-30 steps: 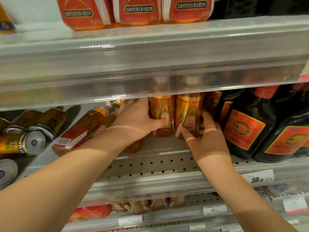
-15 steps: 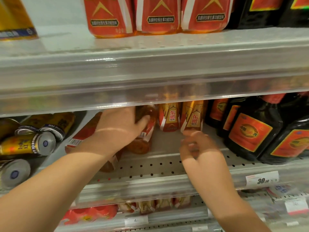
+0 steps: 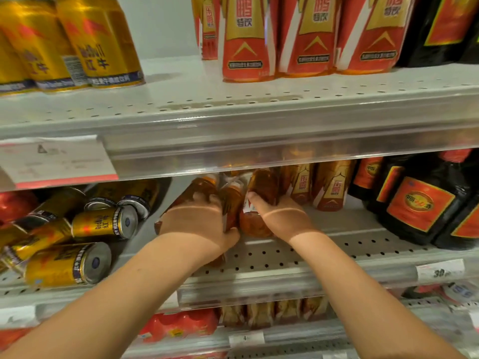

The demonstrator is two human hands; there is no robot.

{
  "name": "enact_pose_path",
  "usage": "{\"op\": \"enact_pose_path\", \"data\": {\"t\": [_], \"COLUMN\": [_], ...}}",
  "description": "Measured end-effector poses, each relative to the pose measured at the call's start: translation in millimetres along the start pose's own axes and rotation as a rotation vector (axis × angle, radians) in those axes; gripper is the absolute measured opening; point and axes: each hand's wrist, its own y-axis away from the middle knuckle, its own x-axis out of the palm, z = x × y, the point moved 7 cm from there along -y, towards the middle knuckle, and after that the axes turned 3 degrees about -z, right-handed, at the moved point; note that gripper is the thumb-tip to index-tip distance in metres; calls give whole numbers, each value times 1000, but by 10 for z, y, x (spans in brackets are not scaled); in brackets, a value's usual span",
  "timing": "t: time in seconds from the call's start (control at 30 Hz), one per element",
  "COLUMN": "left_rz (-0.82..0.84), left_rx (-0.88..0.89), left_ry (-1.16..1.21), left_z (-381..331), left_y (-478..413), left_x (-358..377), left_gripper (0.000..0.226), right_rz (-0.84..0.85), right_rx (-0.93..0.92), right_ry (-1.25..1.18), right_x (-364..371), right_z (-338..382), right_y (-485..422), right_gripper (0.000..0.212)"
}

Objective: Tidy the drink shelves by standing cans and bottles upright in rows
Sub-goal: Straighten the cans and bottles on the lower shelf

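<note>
Left hand (image 3: 197, 224): fingers wrapped round a tipped amber bottle (image 3: 230, 206), thumb tucked under its lower end. Right hand (image 3: 281, 216): fingers curled on a 2nd leaning bottle (image 3: 261, 195), tips hidden behind it. Both bottles are held mid-shelf (image 3: 285, 257), back from the front edge, just left of the upright row (image 3: 329, 187). Filled plastic is judged fairly heavy, stiff but slick; best gripped at the labelled waist. Fallen cans (image 3: 103, 224) lie toward the shelf's left end.
</note>
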Motion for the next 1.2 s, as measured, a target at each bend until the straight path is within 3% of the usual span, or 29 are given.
{"op": "enact_pose_path", "data": {"t": [0.17,0.37,0.5,0.57,0.67,0.77,0.93,1.2], "left_rz": [175,161,117,92,47,-2,-27,-15], "left_rx": [-50,-215,-349,-343,-268,-204,-118,49], "left_ry": [114,475,868,1001,1204,1237,1257,1231], "left_z": [217,379,385,308,125,-124,-564,-1041], "left_y": [98,106,206,254,299,345,302,208], "left_x": [76,266,466,482,414,326,271,208], "left_gripper": [61,42,61,56,47,51,45,58], "right_rz": [62,164,170,165,61,-7,-145,-361], "right_rx": [30,8,-12,-65,-210,-326,-416,-505], "right_ry": [18,114,-93,-274,-350,-277,-260,-219], "right_x": [28,-2,-84,-117,-318,-575,-945,-1317], "right_z": [-70,-38,-159,-220,-314,-381,-664,-942], "right_y": [190,345,440,507,531,588,707,783], "right_gripper": [90,93,81,63,65,76,73,67]}}
